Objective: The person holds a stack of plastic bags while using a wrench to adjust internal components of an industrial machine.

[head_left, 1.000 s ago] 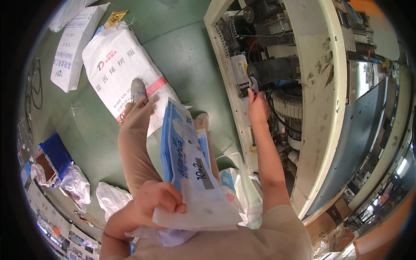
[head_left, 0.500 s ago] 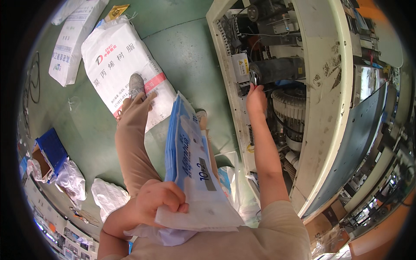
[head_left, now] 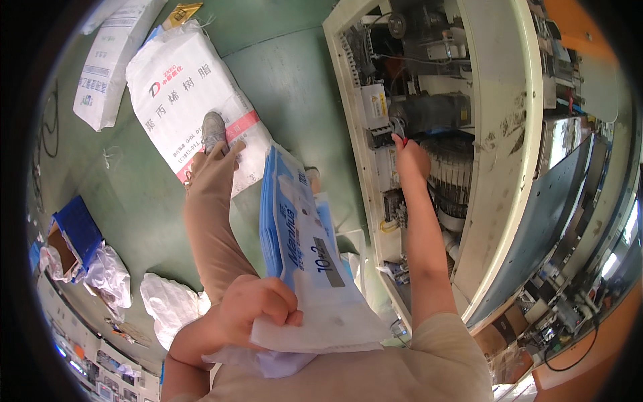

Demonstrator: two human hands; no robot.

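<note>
My left hand (head_left: 258, 309) is closed on the near end of a stack of blue and white printed plastic bags (head_left: 305, 228). The stack hangs away from me over the floor, its far end near my lower legs. At the open machine cabinet (head_left: 337, 60), my right hand (head_left: 412, 161) is closed round a small metal tool with red on its grip (head_left: 399, 127). Its kind is too blurred to tell. The tool's metal end lies in front of a dark cylindrical motor (head_left: 435, 110); whether they touch I cannot tell. Below sits a ribbed round housing (head_left: 452, 171).
A large white printed sack (head_left: 174, 87) lies on the green floor under my shoe (head_left: 214, 127). Another white sack (head_left: 110, 60) is beyond it. At left are a blue bin (head_left: 79, 228) and crumpled white plastic (head_left: 167, 305). A blue-grey panel (head_left: 556, 194) flanks the cabinet.
My right hand has shifted slightly right and nearer to me, with the tool still in it. The bag stack and my left hand have moved a little to the right.
</note>
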